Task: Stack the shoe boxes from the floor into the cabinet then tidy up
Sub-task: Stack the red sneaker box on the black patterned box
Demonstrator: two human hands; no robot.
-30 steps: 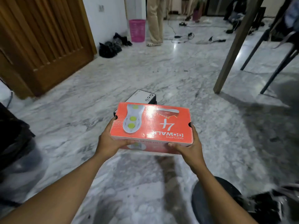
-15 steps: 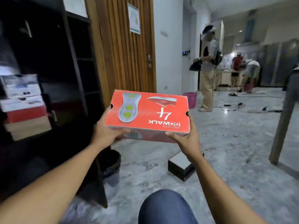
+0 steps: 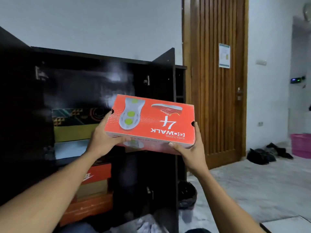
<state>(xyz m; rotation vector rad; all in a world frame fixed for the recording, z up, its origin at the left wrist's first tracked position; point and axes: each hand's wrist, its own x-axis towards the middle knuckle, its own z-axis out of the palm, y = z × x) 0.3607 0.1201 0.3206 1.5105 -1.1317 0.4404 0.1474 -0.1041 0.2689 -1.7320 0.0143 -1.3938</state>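
orange cardboard shoe box (image 3: 151,121) now up from floor, facing open black cabinet (image 3: 165,71) | left hand (image 3: 101,142), right hand (image 3: 191,148) clasping its ends | ready to shelve

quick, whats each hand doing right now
Left hand: grips the left end of the orange shoe box.
Right hand: grips the box's right end.
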